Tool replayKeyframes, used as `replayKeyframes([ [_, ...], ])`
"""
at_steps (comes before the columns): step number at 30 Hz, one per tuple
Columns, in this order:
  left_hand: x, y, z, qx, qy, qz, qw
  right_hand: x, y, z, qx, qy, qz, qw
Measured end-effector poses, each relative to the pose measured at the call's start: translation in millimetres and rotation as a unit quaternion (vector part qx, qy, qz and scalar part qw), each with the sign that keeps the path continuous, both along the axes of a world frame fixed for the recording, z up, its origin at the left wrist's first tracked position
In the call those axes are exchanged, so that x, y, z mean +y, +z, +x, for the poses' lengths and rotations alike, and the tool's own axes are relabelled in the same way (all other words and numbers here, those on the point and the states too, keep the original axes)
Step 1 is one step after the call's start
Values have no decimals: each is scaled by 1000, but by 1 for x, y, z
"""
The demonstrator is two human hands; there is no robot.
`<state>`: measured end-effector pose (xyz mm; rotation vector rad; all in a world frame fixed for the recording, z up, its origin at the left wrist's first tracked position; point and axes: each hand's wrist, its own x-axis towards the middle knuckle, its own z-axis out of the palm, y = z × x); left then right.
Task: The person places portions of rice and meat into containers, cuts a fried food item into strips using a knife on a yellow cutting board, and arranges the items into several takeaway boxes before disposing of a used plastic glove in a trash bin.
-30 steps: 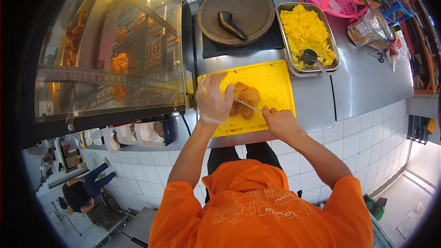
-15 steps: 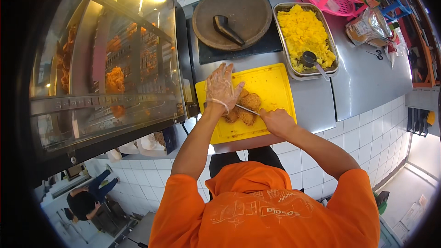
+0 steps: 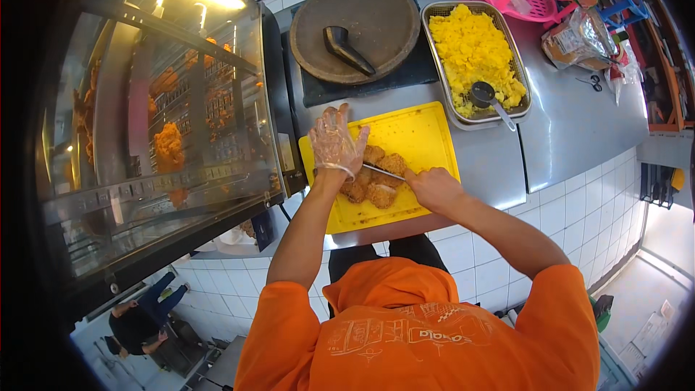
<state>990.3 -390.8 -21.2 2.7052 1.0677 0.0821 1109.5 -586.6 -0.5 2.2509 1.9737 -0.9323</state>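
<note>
Breaded fried pieces [image 3: 383, 192], probably chicken, lie on a yellow cutting board [image 3: 427, 127]; one shows a pale cut face. My right hand [image 3: 436, 190] is closed round the handle of a knife [image 3: 386, 171], its blade pointing left across the pieces. My left hand [image 3: 337, 141], in a clear plastic glove, lies flat with fingers stretched out at the board's left side, beside the pieces and the blade's tip. Whether its palm touches the blade or a piece is hidden.
Behind the board sit a round stone mortar [image 3: 394, 18] and dark pestle [image 3: 347, 51]. A metal tray [image 3: 524, 72] holds yellow food [image 3: 474, 51] and a scoop [image 3: 483, 93]. A lit glass display case [image 3: 166, 166] borders the left; a pink basket [image 3: 539, 3] is far right. Another person [image 3: 132, 326] is lower left.
My left hand has shifted a little left and lies flatter, uncovering more of the pieces. The knife has moved slightly, and a pale cut face now shows on one piece.
</note>
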Motion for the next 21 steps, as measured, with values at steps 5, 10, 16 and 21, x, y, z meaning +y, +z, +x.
replayKeyframes([
  [5, 1, 4, -3, -100, 24, 45, 994, -3, 11, 4, 3, 6, 0, 1000],
  [10, 11, 27, 11, -90, 52, 61, 993, 10, 42, 15, 8, 2, -11, 1000],
  [16, 10, -9, 18, -36, 62, 39, 997, 15, 7, 19, -3, 3, 3, 1000],
  [21, 9, -11, 11, -13, 62, 89, 994, 7, -3, 11, -11, 3, 7, 1000],
])
